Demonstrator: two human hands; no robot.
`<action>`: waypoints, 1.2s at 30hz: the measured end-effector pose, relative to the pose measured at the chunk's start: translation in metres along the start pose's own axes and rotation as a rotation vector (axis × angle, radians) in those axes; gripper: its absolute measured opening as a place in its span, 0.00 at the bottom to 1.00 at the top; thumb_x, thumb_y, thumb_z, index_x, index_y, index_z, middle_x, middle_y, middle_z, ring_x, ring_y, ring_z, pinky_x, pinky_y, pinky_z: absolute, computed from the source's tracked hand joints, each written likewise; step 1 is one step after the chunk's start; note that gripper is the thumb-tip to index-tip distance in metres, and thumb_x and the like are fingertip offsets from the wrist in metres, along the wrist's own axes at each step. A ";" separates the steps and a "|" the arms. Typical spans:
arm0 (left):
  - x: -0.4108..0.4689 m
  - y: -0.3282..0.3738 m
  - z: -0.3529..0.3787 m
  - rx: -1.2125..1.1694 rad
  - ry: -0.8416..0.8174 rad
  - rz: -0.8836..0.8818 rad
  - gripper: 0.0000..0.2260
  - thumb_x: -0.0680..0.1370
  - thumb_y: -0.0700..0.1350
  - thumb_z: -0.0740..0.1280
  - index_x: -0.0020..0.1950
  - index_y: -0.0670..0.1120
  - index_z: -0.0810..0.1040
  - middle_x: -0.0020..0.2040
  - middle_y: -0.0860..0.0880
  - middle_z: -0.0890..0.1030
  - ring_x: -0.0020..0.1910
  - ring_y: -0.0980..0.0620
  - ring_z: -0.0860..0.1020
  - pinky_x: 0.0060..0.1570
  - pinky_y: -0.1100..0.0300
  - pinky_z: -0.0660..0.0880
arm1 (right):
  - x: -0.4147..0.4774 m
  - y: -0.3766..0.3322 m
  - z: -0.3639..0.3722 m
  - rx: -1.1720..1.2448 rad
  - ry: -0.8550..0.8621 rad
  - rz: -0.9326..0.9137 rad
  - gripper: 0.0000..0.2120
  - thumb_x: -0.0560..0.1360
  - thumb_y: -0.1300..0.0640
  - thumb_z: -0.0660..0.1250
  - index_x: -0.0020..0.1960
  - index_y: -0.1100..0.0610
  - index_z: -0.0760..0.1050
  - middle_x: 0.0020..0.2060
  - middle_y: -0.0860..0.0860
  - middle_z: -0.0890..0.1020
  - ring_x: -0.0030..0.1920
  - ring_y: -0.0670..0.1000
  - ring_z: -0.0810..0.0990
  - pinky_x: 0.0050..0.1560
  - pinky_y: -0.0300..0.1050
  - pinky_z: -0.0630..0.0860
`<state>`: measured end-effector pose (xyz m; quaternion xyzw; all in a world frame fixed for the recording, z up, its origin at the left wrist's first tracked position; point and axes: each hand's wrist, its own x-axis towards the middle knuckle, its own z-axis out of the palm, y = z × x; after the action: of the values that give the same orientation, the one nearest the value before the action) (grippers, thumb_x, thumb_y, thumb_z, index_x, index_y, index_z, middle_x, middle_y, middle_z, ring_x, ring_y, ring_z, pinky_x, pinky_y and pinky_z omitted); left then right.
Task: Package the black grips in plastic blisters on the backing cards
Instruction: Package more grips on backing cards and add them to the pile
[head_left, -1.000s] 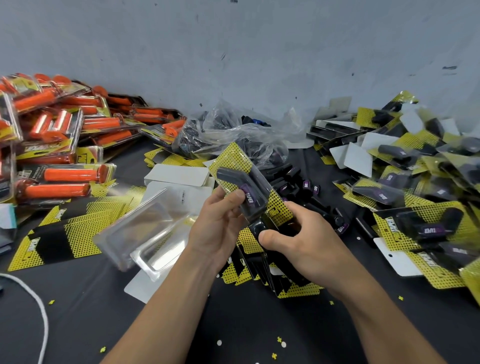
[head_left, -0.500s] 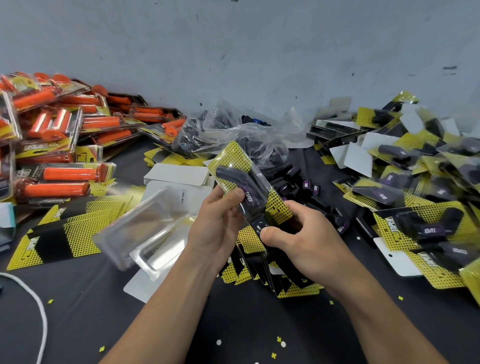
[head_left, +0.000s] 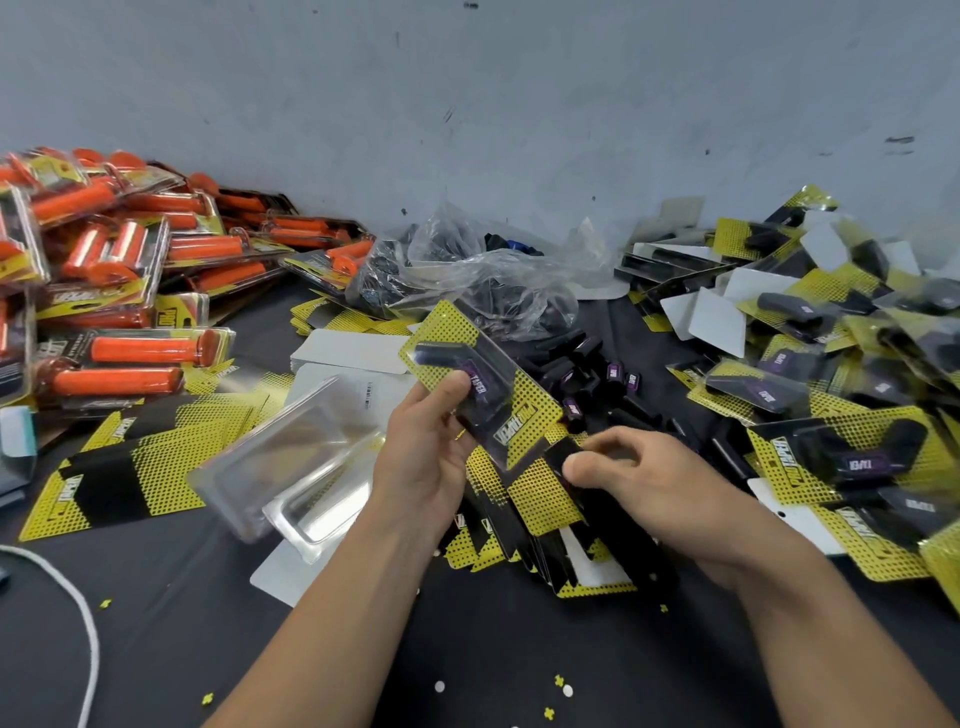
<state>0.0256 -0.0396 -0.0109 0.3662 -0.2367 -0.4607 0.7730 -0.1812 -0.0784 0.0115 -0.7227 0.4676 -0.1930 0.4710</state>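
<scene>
My left hand (head_left: 426, 457) grips a packed unit (head_left: 483, 395): a yellow dotted backing card with a clear blister over a black grip with a purple label, tilted up to the left. My right hand (head_left: 649, 483) hovers by the card's lower right end with fingers loosely curled and nothing plainly held; whether the thumb touches the card is unclear. Loose black grips (head_left: 587, 374) lie just behind the hands. Two empty clear blisters (head_left: 291, 467) sit to the left, and a fanned stack of backing cards (head_left: 530, 525) lies beneath my hands.
A heap of finished black-grip packs (head_left: 831, 395) fills the right side. Orange-grip packs (head_left: 119, 312) pile up at the left. A crumpled clear bag (head_left: 467, 280) sits at the back by the grey wall. Flat cards (head_left: 130, 467) and a white cord (head_left: 88, 623) lie front left.
My right hand has let go of the pack's lower end and shifted slightly right. My left hand has brought the pack a little down and to the left.
</scene>
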 end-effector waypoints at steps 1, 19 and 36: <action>0.000 0.001 0.000 -0.003 0.010 -0.012 0.07 0.79 0.37 0.67 0.56 0.43 0.82 0.48 0.46 0.87 0.43 0.52 0.84 0.40 0.58 0.82 | 0.000 0.001 -0.003 -0.001 0.024 0.015 0.23 0.62 0.30 0.71 0.49 0.43 0.85 0.44 0.42 0.87 0.46 0.41 0.85 0.57 0.49 0.81; -0.012 0.002 0.004 0.083 -0.336 -0.086 0.08 0.75 0.40 0.69 0.51 0.45 0.87 0.48 0.44 0.87 0.44 0.49 0.85 0.45 0.57 0.83 | -0.009 -0.022 0.037 0.095 0.248 -0.209 0.15 0.74 0.50 0.74 0.34 0.58 0.79 0.24 0.53 0.79 0.21 0.46 0.69 0.26 0.38 0.66; -0.012 0.012 0.009 0.029 -0.081 -0.081 0.10 0.74 0.50 0.71 0.42 0.45 0.87 0.43 0.41 0.86 0.38 0.48 0.85 0.39 0.58 0.82 | -0.004 -0.021 0.015 0.575 0.369 -0.189 0.14 0.82 0.48 0.67 0.45 0.55 0.84 0.39 0.56 0.87 0.28 0.52 0.82 0.24 0.42 0.72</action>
<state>0.0207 -0.0284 0.0038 0.3679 -0.2595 -0.5027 0.7380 -0.1619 -0.0654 0.0230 -0.5536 0.4024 -0.4865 0.5430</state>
